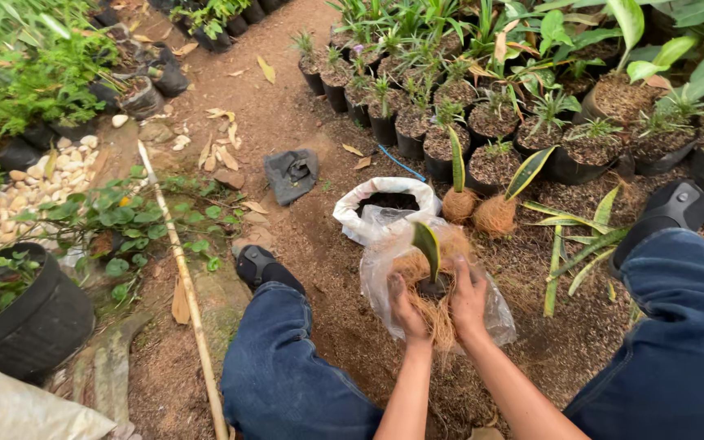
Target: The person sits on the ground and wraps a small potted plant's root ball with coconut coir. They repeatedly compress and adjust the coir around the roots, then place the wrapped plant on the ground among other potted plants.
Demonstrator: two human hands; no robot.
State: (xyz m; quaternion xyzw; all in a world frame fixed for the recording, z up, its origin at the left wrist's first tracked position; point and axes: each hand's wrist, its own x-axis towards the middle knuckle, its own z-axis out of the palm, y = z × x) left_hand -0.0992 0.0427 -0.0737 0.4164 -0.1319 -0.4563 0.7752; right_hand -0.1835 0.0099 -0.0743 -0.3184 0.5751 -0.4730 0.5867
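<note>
gripping fibrous root ball [432, 305], green-yellow leaf [428, 247], clear bag [495, 314]

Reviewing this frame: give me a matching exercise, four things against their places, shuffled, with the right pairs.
Things:
1. white sack
2. bamboo stick
3. grey cloth
4. clear bag

Places:
A. under both hands, around the fibre-wrapped plant
B. on bare soil, beyond the left shoe
C. open, dark soil inside, just beyond the hands
D. along the ground, left of the left leg

Pairs: 1-C, 2-D, 3-B, 4-A
</note>
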